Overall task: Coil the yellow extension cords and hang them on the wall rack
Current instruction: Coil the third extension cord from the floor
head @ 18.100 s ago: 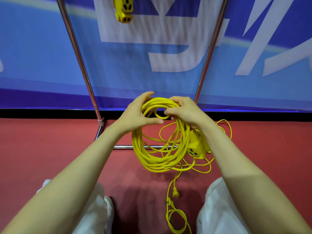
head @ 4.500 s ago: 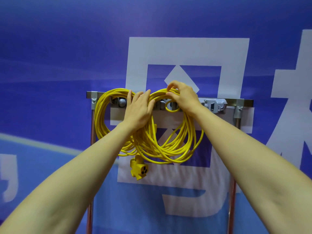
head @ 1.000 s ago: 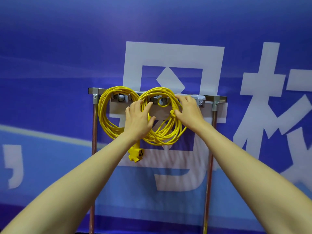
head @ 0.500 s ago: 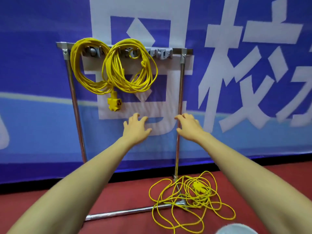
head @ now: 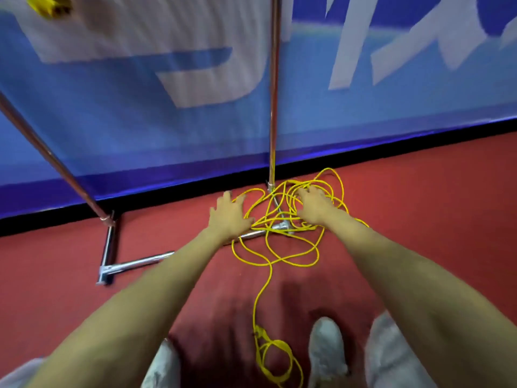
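Cord tangle (head: 265, 221) on floor, 12 o'clock; left hand (head: 229, 217), right hand (head: 313, 208) splayed over it, gripping nothing.

Place: indoor hall, of the event or sports kind.
Ground: red floor (head: 419, 219).
Backdrop: wide blue banner (head: 126, 130) with large white lettering.
Fixture: freestanding metal rack (head: 273, 79).

Both hands spread: left hand (head: 230, 217), right hand (head: 314, 206) over tangled yellow cord (head: 282, 242) on red floor (head: 419, 219).
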{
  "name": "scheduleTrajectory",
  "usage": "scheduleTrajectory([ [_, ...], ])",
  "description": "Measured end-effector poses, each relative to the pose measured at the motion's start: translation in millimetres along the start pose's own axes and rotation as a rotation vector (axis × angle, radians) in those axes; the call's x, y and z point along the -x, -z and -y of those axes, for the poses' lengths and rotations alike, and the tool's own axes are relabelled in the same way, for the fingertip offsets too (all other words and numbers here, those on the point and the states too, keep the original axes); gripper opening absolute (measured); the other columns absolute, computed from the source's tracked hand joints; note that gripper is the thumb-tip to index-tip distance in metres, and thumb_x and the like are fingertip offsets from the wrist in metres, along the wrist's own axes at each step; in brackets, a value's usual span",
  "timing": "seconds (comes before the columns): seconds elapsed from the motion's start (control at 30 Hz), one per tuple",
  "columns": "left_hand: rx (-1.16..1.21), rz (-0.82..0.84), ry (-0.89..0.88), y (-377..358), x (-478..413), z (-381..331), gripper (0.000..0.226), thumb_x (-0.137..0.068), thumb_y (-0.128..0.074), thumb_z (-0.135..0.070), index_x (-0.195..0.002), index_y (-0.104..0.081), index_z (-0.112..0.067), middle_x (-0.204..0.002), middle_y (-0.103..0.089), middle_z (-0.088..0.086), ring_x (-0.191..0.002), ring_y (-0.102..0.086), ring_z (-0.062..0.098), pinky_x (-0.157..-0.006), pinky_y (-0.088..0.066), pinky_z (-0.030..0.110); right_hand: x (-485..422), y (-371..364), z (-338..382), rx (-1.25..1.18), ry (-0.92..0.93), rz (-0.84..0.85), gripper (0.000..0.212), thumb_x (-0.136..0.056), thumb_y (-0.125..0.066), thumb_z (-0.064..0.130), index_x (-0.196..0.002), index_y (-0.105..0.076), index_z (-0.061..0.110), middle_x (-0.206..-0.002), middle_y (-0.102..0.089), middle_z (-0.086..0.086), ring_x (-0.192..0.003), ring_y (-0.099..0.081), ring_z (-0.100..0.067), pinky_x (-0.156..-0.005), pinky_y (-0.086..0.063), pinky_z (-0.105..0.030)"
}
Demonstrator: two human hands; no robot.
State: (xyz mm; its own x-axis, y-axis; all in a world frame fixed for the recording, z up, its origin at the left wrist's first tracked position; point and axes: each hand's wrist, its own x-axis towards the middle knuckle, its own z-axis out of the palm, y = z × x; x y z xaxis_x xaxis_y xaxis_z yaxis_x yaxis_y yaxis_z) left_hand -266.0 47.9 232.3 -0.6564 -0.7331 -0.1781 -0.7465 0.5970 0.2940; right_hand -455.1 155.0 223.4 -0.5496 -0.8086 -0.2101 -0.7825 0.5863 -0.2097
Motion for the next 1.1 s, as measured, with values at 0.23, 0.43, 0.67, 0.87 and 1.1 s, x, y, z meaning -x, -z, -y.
scheduleTrajectory([
  [0.23, 0.095, 0.242, 0.083, -121.5, -38.6, 49.8, 0.073, -0.082, -0.07, -0.031, -0.145, -0.036, -0.018, -0.137, -0.036, 0.02, -0.129, -0.036, 0.037, -0.107, -0.035, 0.044, -48.8, -131.5, -13.3, -0.054, -0.044, 0.24, 0.054, -0.088, -0.058, 0.018, -0.137, -0.039, 0.009, -0.133, -0.044, -0.022, -0.126, -0.042, -0.037, -0.104, -0.035, -0.036],
  [0.43, 0.164, 0.517, 0.136, -216.3, -24.3, 77.3, 0.066, -0.071, -0.052, -0.06, -0.123, -0.062, -0.021, -0.127, -0.06, 0.01, -0.121, -0.048, 0.032, -0.1, -0.038, 0.033, -41.3, -222.2, -2.1, -0.039, 0.082, 0.493, 0.056, -0.089, -0.058, 0.018, -0.141, -0.04, 0.018, -0.137, -0.041, -0.021, -0.129, -0.041, -0.036, -0.107, -0.035, -0.034],
  [0.67, 0.188, 0.607, 0.316, -282.1, 48.4, 70.8, 0.064, -0.08, -0.07, -0.034, -0.135, -0.046, -0.014, -0.135, -0.051, 0.011, -0.124, -0.052, 0.031, -0.098, -0.047, 0.04, -2.2, -284.6, 8.7, -0.047, 0.129, 0.63, 0.045, -0.091, -0.054, 0.015, -0.136, -0.045, 0.016, -0.134, -0.047, -0.017, -0.123, -0.048, -0.033, -0.1, -0.043, -0.036],
  [0.87, 0.418, 0.551, 0.469, -301.4, 56.1, 73.5, 0.033, -0.087, -0.051, -0.017, -0.119, -0.06, -0.009, -0.117, -0.065, 0.019, -0.111, -0.06, 0.037, -0.092, -0.051, 0.044, 14.0, -291.5, 15.6, -0.14, 0.075, 0.596, 0.06, -0.091, -0.053, 0.011, -0.146, -0.031, 0.017, -0.137, -0.043, -0.019, -0.124, -0.048, -0.034, -0.1, -0.042, -0.037],
  [1.1, 0.722, 0.268, 0.578, -220.8, 35.1, 82.7, 0.012, -0.095, -0.048, -0.003, -0.088, -0.058, -0.004, -0.085, -0.066, 0.018, -0.091, -0.065, 0.031, -0.082, -0.051, 0.044, 21.4, -251.1, 40.3, -0.365, -0.012, 0.58, 0.049, -0.09, -0.057, 0.02, -0.137, -0.044, 0.014, -0.129, -0.056, -0.019, -0.118, -0.054, -0.033, -0.095, -0.043, -0.037],
])
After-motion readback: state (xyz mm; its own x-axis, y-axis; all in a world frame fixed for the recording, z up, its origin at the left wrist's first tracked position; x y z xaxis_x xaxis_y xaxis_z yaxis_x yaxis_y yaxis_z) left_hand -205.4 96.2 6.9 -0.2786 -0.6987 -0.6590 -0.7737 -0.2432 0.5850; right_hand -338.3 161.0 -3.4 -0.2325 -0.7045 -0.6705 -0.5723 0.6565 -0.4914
